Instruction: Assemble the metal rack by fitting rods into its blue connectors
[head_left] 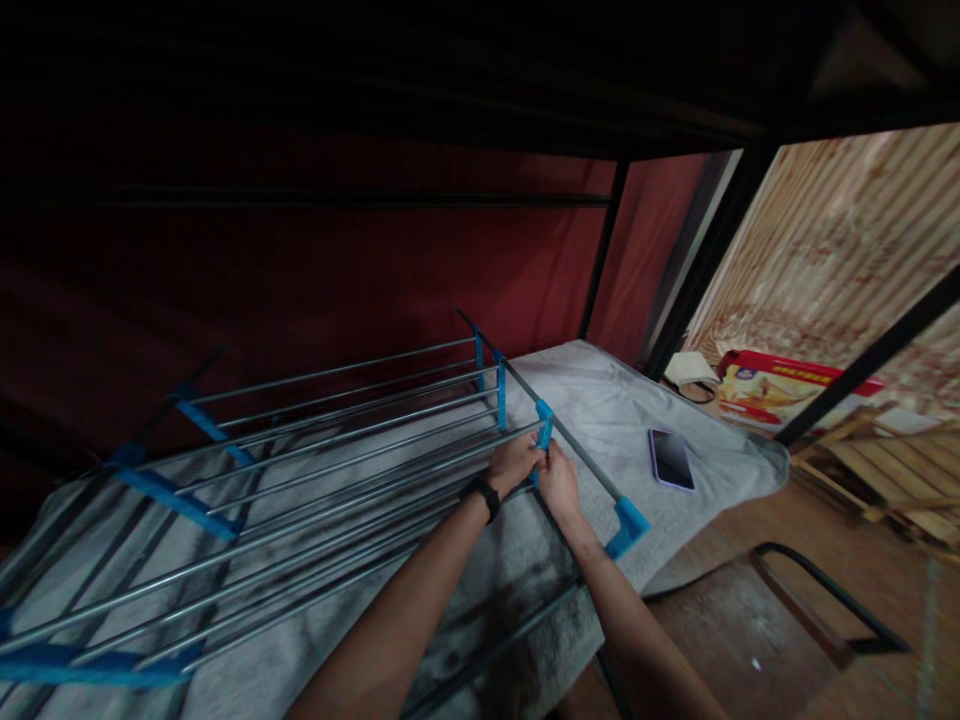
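A rack of grey metal rods with blue plastic brackets [315,518] lies on its side across a grey blanket [615,400]. Both hands meet at a blue bracket [544,425] on the rack's right end. My left hand [515,462], with a black band on the wrist, has its fingers closed at the bracket beside the rod ends. Pressed against the same bracket from the right is my right hand [559,482], its fingers closed too. Nearer to me, a blue corner piece [628,525] caps the long side tube [592,460]. My fingers partly hide the bracket's lower part.
A phone [671,460] rests on the blanket to the right. Black frame posts [705,260] and a dark red wall [375,270] enclose the bed. Beyond it are a red and yellow box [787,390], wooden slats [900,465] and a chair-like metal frame [832,590].
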